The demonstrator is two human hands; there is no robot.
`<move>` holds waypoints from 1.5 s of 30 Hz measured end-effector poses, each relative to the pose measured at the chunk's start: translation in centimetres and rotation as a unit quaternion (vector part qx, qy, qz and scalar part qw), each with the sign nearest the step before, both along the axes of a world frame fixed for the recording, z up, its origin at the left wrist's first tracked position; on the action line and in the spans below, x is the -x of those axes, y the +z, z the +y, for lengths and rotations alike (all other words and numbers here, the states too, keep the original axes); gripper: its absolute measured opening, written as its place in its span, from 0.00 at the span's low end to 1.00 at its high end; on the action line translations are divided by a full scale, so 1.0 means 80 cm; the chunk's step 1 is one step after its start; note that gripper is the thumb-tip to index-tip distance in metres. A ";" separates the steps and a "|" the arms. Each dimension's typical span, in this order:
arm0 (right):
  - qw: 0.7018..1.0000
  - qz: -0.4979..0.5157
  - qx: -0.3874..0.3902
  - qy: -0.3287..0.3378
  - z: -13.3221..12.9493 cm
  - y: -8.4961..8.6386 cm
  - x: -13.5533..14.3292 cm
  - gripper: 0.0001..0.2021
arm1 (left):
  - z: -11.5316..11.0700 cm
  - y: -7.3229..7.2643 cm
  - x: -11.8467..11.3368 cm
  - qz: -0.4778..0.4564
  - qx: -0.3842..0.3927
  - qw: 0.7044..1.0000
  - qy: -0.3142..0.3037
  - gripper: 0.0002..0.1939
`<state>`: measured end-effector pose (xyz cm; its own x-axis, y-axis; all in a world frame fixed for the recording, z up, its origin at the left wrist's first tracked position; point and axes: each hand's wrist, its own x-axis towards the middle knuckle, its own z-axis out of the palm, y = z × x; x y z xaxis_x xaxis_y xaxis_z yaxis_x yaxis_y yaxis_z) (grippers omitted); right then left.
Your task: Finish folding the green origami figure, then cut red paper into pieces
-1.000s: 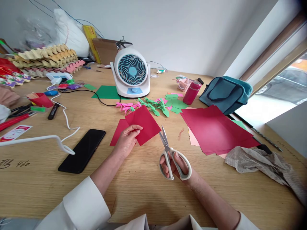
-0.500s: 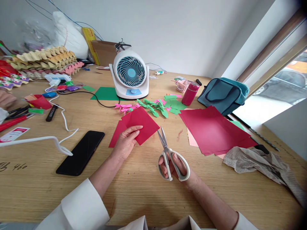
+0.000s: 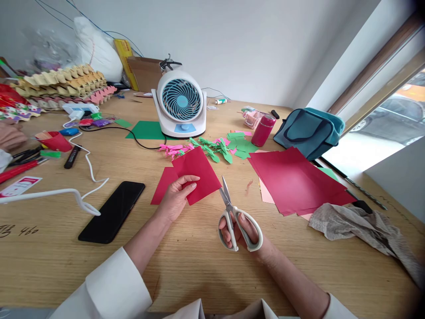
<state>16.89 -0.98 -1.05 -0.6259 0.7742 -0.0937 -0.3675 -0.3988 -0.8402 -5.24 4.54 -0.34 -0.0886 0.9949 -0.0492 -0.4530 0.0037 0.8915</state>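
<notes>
My left hand (image 3: 175, 197) pinches a red sheet of paper (image 3: 202, 173) between thumb and fingers, holding it above the table. Under it lies another red piece of paper (image 3: 161, 184), partly hidden by the held sheet and the hand. My right hand (image 3: 247, 230) has its fingers through the handles of white-handled scissors (image 3: 228, 208). The scissor blades are parted a little and point up, with their tips by the right corner of the held sheet. Cut green paper pieces (image 3: 212, 150) and pink paper pieces (image 3: 172, 150) lie just beyond.
A white fan (image 3: 182, 106) stands behind the scraps. To the right are large red sheets (image 3: 295, 181), a red bottle (image 3: 264, 130), a teal bag (image 3: 308, 133) and a crumpled cloth (image 3: 358, 228). A black phone (image 3: 113, 212) and a white cable (image 3: 88, 164) lie left.
The red sheet in my left hand has turned slightly clockwise, its right corner dropping a little towards the blades. The scissors have hardly moved.
</notes>
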 end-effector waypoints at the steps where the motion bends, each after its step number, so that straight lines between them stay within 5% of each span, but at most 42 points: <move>1: 1.000 0.000 -0.002 -0.003 0.000 0.001 0.000 0.29 | 0.000 0.000 0.000 0.001 0.000 1.000 0.001 0.15; 36: 0.999 -0.023 -0.043 -0.022 -0.002 -0.013 -0.004 0.25 | 0.003 -0.001 0.004 0.004 0.001 1.000 -0.005 0.14; 45: 0.999 -0.031 -0.022 -0.019 -0.002 -0.002 -0.001 0.27 | -0.001 -0.002 -0.001 0.025 -0.006 1.000 -0.013 0.13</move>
